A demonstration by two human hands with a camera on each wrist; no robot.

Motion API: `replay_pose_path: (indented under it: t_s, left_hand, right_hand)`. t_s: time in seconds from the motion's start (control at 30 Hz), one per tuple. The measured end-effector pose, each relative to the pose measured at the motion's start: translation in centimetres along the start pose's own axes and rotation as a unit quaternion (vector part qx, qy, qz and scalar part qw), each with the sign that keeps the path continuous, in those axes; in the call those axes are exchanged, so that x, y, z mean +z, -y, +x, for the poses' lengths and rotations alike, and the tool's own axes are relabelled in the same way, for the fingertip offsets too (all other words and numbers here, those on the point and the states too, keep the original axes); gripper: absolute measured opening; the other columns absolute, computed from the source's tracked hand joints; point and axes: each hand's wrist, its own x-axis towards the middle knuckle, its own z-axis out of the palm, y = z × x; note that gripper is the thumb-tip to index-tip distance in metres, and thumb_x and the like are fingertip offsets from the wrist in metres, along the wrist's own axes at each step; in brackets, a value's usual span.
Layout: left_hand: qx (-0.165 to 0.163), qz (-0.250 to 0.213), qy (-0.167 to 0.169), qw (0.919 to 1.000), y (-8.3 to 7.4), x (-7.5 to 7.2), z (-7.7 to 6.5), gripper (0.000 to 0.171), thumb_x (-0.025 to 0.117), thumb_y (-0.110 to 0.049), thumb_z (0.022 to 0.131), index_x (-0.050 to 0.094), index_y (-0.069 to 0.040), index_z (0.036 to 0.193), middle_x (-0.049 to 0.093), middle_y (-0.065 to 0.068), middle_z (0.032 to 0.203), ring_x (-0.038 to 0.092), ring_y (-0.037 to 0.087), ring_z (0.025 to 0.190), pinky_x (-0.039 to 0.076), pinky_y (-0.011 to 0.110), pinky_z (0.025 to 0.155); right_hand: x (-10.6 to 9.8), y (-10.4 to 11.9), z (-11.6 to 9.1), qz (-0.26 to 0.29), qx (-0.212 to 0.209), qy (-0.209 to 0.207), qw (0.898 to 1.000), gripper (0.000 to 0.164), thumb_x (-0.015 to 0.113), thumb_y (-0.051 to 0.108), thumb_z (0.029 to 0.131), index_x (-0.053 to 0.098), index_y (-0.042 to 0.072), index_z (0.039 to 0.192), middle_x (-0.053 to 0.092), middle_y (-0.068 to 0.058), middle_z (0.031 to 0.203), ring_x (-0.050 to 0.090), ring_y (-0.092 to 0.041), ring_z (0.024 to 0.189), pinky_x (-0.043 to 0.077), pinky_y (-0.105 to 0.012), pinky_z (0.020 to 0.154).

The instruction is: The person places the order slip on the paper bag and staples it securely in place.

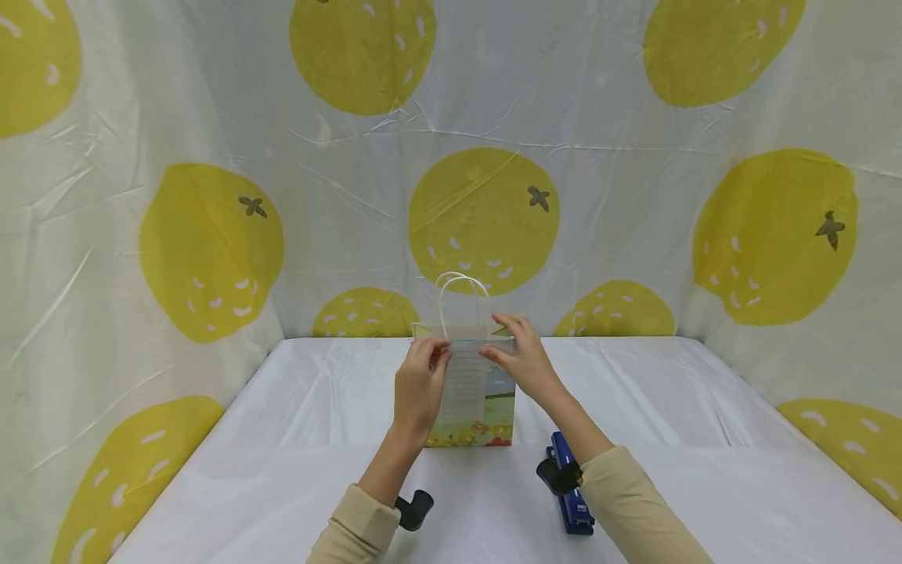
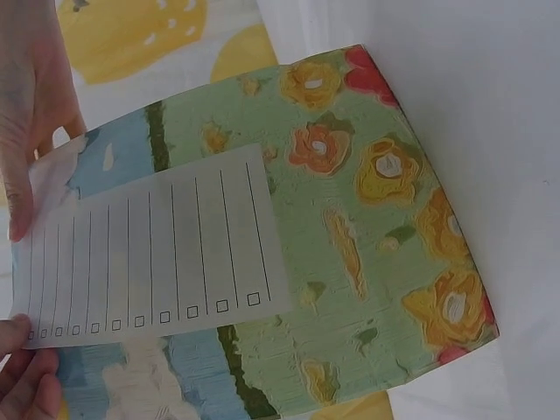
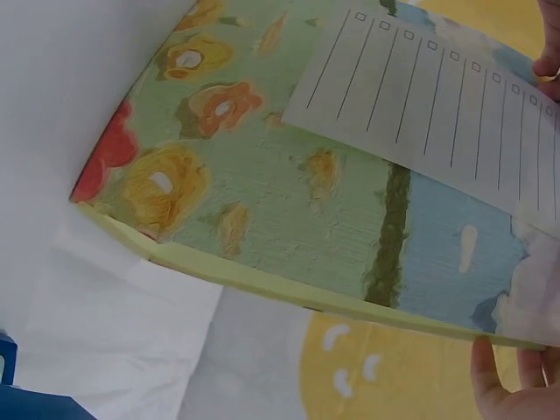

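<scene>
A paper gift bag [image 1: 500, 423] painted with flowers and sky stands upright on the table, two white handles [image 1: 486, 294] looping above it. Against its front lies a lined checklist sheet [image 2: 157, 254] with small boxes, its top edge at the bag's rim. My left hand [image 1: 420, 384] pinches the sheet's upper left corner at the rim. At the other side my right hand [image 1: 524, 360] grips the rim, thumb over the sheet's upper right corner and fingers at the bag's edge. The right wrist view shows its fingers [image 3: 486, 372] under that edge.
A blue stapler [image 1: 578, 509] lies on the white-covered table [image 1: 303, 407], right of the bag and partly behind my right wrist and its black camera [image 1: 559, 475]. A curtain [image 1: 613, 204] printed with yellow fruit encloses the table at the back and sides.
</scene>
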Motion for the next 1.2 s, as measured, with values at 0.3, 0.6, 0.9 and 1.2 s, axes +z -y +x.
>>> replay_pose_path:
  t_s: [0.3, 0.6, 0.9, 1.2]
  left_hand:
    - [0.005, -0.009, -0.009, 0.9999, -0.18, 0.04, 0.04, 0.008, 0.065, -0.007, 0.082, 0.064, -0.004, 0.09, 0.061, 0.007, 0.084, 0.059, 0.014, 0.069, 0.05, 0.022, 0.06]
    - [0.004, 0.001, -0.014, 0.9999, -0.31, 0.16, 0.01, 0.01, 0.067, -0.006, 0.08, 0.064, -0.004, 0.09, 0.06, 0.006, 0.083, 0.055, 0.012, 0.066, 0.048, 0.022, 0.057]
    - [0.007, 0.011, -0.02, 0.9997, -0.27, 0.15, 0.13, 0.012, 0.068, -0.006, 0.079, 0.063, -0.005, 0.089, 0.062, 0.007, 0.085, 0.06, 0.015, 0.071, 0.05, 0.025, 0.06]
    - [0.011, 0.025, -0.022, 0.9994, -0.21, 0.08, 0.17, 0.012, 0.069, -0.007, 0.079, 0.063, -0.005, 0.089, 0.062, 0.006, 0.083, 0.059, 0.014, 0.07, 0.05, 0.026, 0.06]
  right_hand:
    - [-0.05, 0.02, -0.27, -0.006, 0.002, -0.021, 1.0, 0.048, 0.069, 0.022, 0.077, 0.058, 0.003, 0.12, 0.05, -0.015, 0.111, 0.046, -0.03, 0.105, 0.041, -0.042, 0.082]
    - [-0.03, 0.04, -0.32, -0.01, 0.012, -0.024, 1.0, 0.039, 0.068, 0.023, 0.077, 0.061, 0.001, 0.109, 0.051, -0.013, 0.104, 0.045, -0.029, 0.102, 0.04, -0.041, 0.081]
    - [0.01, 0.13, -0.27, -0.001, 0.027, -0.018, 0.999, 0.033, 0.067, 0.023, 0.079, 0.061, 0.001, 0.102, 0.052, -0.013, 0.103, 0.049, -0.029, 0.099, 0.043, -0.041, 0.081]
    - [0.22, -0.16, -0.37, 0.023, 0.055, -0.005, 0.998, 0.035, 0.064, 0.029, 0.081, 0.059, 0.004, 0.105, 0.055, -0.013, 0.112, 0.054, -0.03, 0.107, 0.048, -0.043, 0.085]
